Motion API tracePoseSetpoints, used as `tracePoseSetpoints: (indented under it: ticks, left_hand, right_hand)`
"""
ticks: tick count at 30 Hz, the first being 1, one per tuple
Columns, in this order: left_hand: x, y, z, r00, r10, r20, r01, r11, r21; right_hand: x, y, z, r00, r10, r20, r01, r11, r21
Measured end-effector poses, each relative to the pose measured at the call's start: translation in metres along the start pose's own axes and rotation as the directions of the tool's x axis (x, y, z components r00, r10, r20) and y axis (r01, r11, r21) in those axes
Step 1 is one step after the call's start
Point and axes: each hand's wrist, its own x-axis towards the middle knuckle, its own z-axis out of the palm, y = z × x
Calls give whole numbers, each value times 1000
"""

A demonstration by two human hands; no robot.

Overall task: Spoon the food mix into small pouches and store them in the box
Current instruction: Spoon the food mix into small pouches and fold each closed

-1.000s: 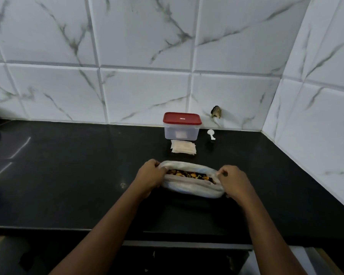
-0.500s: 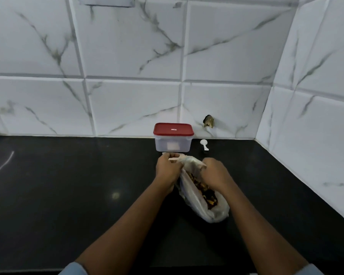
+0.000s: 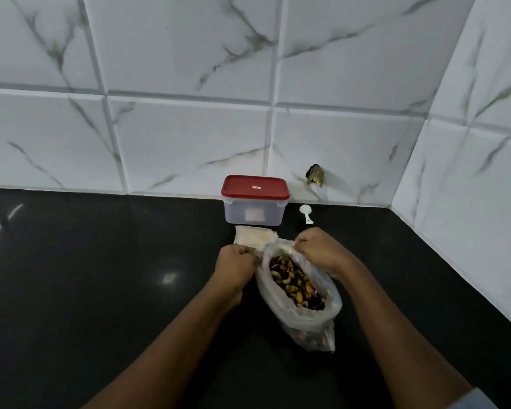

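Over on the left, glossy black countertop, smooth as glass, catching a small spot of light just left of the left hand. That hand comes in on a long bare forearm from the bottom edge, knuckles up, fingers curled tight and pinching the left edge of the bag's mouth. Just beyond its knuckles lies a flat stack of small pouches, pale and papery, corners squared, touching the front of the box. The box sits past both hands against the tiles: a rounded rectangular tub of cloudy clear plastic, its red lid snapped on. Between the two hands now, the bag, thin, crinkled, translucent white plastic, slumped on the counter with its mouth pulled open and tipped towards the camera. Inside it, the food mix, lumpy yellow-brown and dark pieces heaped together. The right hand is bent at the wrist, fingers curled down, gripping the far right rim of that mouth. Just beyond this hand, right of the box, a small white plastic spoon lies flat, round bowl away from it. Behind everything, a glossy white wall of marble-veined tiles.
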Motion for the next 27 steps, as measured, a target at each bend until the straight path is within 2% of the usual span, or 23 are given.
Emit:
tracePoseSetpoints:
  ticks: [2,4,5,9,14,15,16,17,18,19,20,21,22,23,24,25,27]
  left_hand:
    - [7,6,-8,972,-202,124,228,936,-267]
    - [10,10,-13,927,-293,235,363,860,-358]
    - [13,11,-14,913,-316,259,397,836,-379]
    - [15,9,-6,904,-327,275,421,796,-435]
    - [25,4,-5,940,-288,181,339,832,-438]
    - [28,3,-7,956,-254,148,293,857,-424]
    - [29,3,-11,971,-210,113,238,892,-385]
    - [31,1,-14,985,-160,72,175,925,-338]
    - [31,1,-18,994,-106,24,108,959,-262]
    - [32,-2,-21,999,-29,-44,23,990,-136]
    - [30,-2,-25,991,78,-107,-71,995,63]
    - [29,-2,-29,971,201,-130,-156,943,293]
    - [25,-1,-31,950,293,-109,-197,832,519]
    - [23,0,-33,938,338,-76,-201,709,676]
    - [19,2,-34,944,324,-57,-182,660,729]
    - [18,3,-33,957,285,-49,-167,682,712]
    - [18,6,-30,985,168,-42,-122,842,526]
  right_hand:
    - [3,11,0,990,103,94,-128,940,317]
    - [0,14,1,968,141,208,-238,775,586]
    - [-2,15,1,961,137,240,-264,707,655]
    - [-4,16,2,961,78,264,-248,665,705]
    - [1,16,21,963,143,227,-268,567,779]
    - [2,16,28,972,148,185,-237,589,772]
    - [4,16,33,982,142,121,-186,662,726]
    - [6,16,35,993,104,50,-112,778,618]
    - [3,13,32,999,38,-3,-33,904,426]
    - [-1,9,27,999,-24,-24,28,982,186]
    - [-6,6,21,998,-58,-32,57,998,-20]
    - [-11,5,15,998,-61,-32,56,990,-127]
    - [-14,4,9,999,-47,-12,45,990,-134]
    - [-15,5,5,999,-32,23,33,997,-75]
    - [-17,5,3,998,-25,64,23,999,32]
    - [-18,7,2,995,-23,97,8,988,157]
    - [-16,9,3,988,-25,153,-39,913,405]
